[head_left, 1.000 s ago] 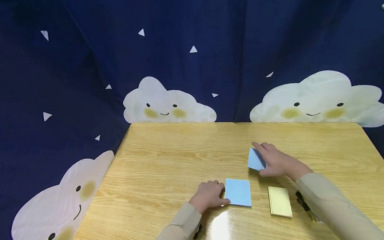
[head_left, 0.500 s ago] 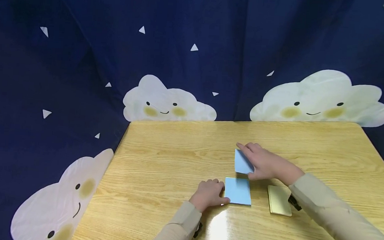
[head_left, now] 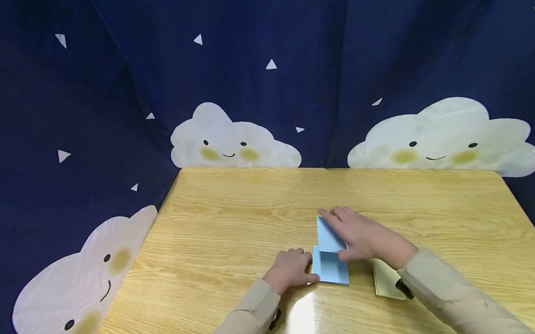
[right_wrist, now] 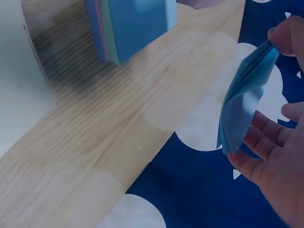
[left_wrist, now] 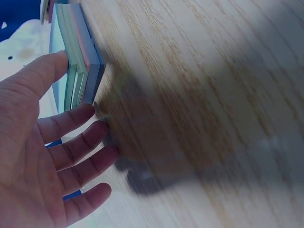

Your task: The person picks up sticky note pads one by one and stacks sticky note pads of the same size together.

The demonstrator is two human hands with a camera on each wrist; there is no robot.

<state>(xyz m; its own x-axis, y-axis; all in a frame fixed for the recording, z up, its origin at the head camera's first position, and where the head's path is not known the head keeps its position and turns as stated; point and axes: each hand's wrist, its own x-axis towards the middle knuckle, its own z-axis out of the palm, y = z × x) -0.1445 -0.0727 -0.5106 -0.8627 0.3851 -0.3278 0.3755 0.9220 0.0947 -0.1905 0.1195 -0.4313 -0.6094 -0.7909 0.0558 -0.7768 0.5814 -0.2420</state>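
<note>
A stack of square sticky-note pads [head_left: 333,273] lies on the table, blue on top; its green, pink and purplish layers show in the left wrist view. My left hand [head_left: 289,270] rests at the stack's left side, with the thumb at its near corner and the loosely extended fingers beside its edge. Just above and behind this stack, my right hand [head_left: 364,237] pinches a thin blue sticky-note pad [right_wrist: 247,102] between thumb and fingers. That pad is tilted, its sheets slightly bent and fanned, and it overlaps the stack's far part in the head view.
On the table [head_left: 236,211], a pale yellow pad [head_left: 385,281] lies right of the stack, partly hidden by my right sleeve. A pale flat-faced thing [right_wrist: 19,80] stands close in the right wrist view. A dark blue curtain [head_left: 257,42] with clouds borders the table.
My right hand has moved left and then nearer to me with the blue sticky-note pad, from right of the stack to over its far edge. My left hand stays in place.
</note>
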